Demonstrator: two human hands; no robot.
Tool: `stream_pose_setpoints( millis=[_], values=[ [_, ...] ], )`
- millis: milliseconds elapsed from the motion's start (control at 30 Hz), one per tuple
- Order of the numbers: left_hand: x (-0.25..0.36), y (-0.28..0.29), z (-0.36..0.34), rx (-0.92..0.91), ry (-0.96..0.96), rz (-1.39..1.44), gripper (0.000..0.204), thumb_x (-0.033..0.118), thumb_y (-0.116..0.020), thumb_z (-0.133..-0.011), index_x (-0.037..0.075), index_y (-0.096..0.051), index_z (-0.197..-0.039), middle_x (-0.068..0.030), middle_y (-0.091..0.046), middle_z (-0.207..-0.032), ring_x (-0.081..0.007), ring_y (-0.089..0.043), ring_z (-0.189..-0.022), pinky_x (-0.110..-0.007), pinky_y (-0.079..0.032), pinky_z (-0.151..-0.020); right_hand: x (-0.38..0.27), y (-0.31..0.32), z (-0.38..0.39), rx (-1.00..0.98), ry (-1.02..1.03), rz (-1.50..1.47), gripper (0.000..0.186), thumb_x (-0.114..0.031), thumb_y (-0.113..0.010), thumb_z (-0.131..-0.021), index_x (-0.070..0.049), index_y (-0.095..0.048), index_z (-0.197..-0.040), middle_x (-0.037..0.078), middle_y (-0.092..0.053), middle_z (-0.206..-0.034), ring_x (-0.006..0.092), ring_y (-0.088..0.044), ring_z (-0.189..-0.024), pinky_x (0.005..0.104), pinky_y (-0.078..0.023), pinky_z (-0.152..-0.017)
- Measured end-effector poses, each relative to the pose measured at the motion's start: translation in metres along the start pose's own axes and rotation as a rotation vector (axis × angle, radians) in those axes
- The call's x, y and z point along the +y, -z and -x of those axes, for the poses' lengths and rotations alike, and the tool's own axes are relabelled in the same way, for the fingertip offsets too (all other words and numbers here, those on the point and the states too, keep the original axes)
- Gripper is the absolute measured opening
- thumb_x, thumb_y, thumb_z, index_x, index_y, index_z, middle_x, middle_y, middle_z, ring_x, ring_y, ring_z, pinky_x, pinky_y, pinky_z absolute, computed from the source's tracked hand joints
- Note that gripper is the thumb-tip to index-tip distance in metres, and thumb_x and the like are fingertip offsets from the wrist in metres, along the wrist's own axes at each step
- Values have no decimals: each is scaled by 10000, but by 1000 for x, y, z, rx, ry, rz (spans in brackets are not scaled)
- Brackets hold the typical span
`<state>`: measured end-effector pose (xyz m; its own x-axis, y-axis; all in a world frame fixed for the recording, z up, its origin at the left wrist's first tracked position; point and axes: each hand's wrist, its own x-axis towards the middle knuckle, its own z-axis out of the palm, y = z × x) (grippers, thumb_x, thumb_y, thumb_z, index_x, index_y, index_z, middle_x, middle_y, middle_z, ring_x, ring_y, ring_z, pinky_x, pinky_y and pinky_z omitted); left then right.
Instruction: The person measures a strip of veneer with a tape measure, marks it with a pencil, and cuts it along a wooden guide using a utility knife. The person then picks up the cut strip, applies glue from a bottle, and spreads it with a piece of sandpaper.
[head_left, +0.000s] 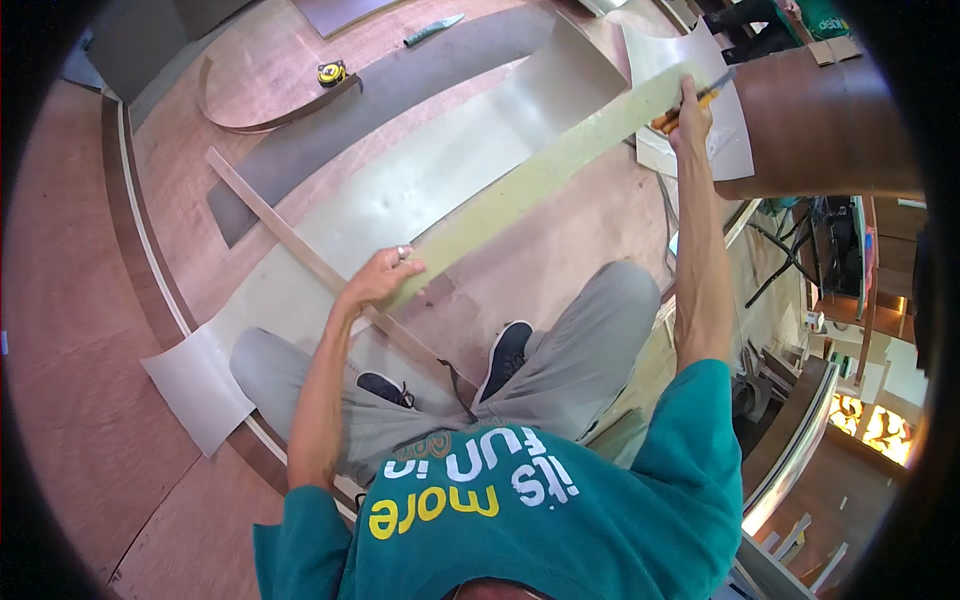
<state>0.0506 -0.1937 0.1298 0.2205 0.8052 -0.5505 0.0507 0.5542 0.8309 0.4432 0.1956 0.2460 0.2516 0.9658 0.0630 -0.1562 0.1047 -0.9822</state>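
Note:
A long pale yellow-green strip (545, 180) stretches between my hands, rising from lower left to upper right. My left hand (380, 278), with a ring on one finger, is closed on its near end. My right hand (690, 118) pinches its far end. That same hand also has a slim orange-and-dark tool (710, 96) in it, its exact kind partly hidden by my fingers. Beside the strip lies a long whitish sheet (400, 195). A narrow wooden slat (270, 217) crosses that sheet and passes beneath my left hand.
A dark grey curved sheet (350, 115), a yellow-black tape measure (331, 73), a bent brown strip (285, 118) and a green-handled tool (433, 31) lie beyond. At right stands a large brown curved panel (835, 125). A raised curved edge (150, 230) runs along the left.

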Motion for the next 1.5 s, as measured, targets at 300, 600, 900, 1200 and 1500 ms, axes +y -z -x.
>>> stream_pose_setpoints(
  millis=[300, 600, 900, 1200, 1500],
  values=[
    [-96, -11, -81, 96, 223, -464, 327, 316, -640, -929, 9, -707, -1018, -118, -720, -777, -183, -700, -652, -356, -532, -699, 229, 253, 114, 306, 80, 1338, 447, -394, -659, -886, -16, -578, -1110, 220, -648, -911, 319, -656, -780, 467, -521, -713],
    [-111, -37, -81, 102, 372, -355, 342, 307, -641, -927, 11, -703, -1088, -120, -724, -738, -181, -702, -612, -337, -538, -664, 240, 61, 347, -772, 416, 1212, 578, -333, -620, -895, -111, -474, -1408, 143, -514, -1404, 325, -489, -1285, 570, -291, -1110],
    [-97, -41, -70, 125, 324, -364, 335, 283, -624, -937, -14, -699, -1071, -112, -727, -752, -171, -694, -594, -333, -537, -663, 264, 120, 235, -441, 400, 1575, 612, -318, -495, -965, -55, -350, -1498, 124, -358, -1560, 274, -296, -1462, 653, -112, -1157],
    [-134, -31, -54, 188, 249, -743, 517, 435, -612, -910, -59, -667, -1053, -261, -700, -947, -392, -677, -938, -471, -516, -877, 279, 101, 258, -610, 223, 1266, 613, -281, -535, -918, -55, -399, -1472, 206, -386, -1519, 343, -305, -1440, 634, -123, -1159],
    [-107, -45, -75, 158, 165, -543, 413, 389, -625, -891, 18, -712, -1052, -240, -702, -982, -367, -678, -942, -464, -499, -853, 254, 109, 239, -795, 441, 1503, 643, -377, -510, -966, -65, -343, -1503, 135, -343, -1564, 311, -326, -1440, 644, -151, -1157]
  ],
)
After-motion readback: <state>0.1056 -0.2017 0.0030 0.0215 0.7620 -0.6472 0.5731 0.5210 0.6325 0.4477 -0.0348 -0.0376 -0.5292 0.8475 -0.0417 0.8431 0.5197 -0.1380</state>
